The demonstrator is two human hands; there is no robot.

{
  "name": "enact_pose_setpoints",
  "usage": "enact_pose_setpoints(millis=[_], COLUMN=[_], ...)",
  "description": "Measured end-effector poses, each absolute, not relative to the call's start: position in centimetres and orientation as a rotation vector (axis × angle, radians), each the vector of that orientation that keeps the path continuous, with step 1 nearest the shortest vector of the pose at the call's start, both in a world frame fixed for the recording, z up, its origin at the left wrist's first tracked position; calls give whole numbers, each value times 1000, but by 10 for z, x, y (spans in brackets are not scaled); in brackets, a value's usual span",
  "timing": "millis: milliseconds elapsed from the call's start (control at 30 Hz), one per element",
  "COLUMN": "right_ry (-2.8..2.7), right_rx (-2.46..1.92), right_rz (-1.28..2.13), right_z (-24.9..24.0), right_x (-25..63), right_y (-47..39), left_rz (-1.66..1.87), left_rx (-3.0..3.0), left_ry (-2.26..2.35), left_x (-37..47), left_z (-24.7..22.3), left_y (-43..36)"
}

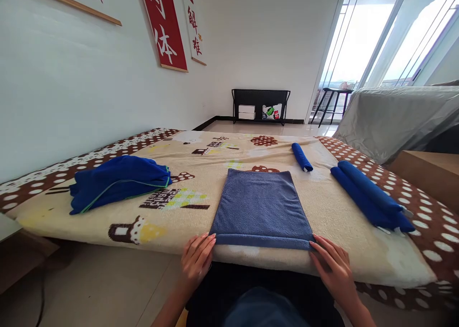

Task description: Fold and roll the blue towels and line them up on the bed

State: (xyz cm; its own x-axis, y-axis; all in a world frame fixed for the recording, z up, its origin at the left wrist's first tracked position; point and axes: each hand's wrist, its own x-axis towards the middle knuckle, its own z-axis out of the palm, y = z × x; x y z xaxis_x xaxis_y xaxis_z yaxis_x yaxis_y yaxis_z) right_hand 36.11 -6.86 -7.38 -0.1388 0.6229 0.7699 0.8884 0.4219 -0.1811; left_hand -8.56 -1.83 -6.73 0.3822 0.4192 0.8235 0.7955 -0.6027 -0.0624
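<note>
A grey-blue towel (260, 202) lies spread flat on the bed, its near edge turned over into a narrow strip. My left hand (196, 257) is closed on the near left corner, fingers pressed together. At the near right corner, my right hand (333, 265) pinches the fold between thumb and fingers. Two rolled blue towels (371, 193) lie side by side to the right, and a shorter blue roll (301, 157) lies farther back. On the left sits a loose heap of blue cloth (120, 181) with green edging.
A patterned cream blanket (193, 222) with a brown polka-dot border covers the bed. Beyond it stands a black rack (260, 97) against the wall. Right of the bed are a cardboard box (426, 171) and a sheet-covered piece of furniture (398, 116). A black stool (332, 102) stands by the window.
</note>
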Motion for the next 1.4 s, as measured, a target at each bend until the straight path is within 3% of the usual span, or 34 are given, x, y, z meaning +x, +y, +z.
enact_pose_setpoints(millis=[300, 600, 867, 1267, 1400], right_ry=[-1884, -1991, -2066, -1697, -1750], right_rx=[-1363, -1462, -1541, -1534, -1377], right_rz=[-323, -161, -110, -737, -669], right_z=[-63, -38, -28, -44, -42], right_x=[377, 378, 374, 344, 312], right_y=[-61, -44, -47, -38, -43], left_rz=[-1342, -1274, -1191, -1076, -1151], left_rx=[-2362, -2559, -2544, -2099, -2083], left_ry=[-1245, -1680, -1757, -1679, -1496], left_x=[-85, -88, -83, -49, -18], left_z=[-45, -14, -6, -16, -16], left_y=[-12, -4, -10, -7, -10])
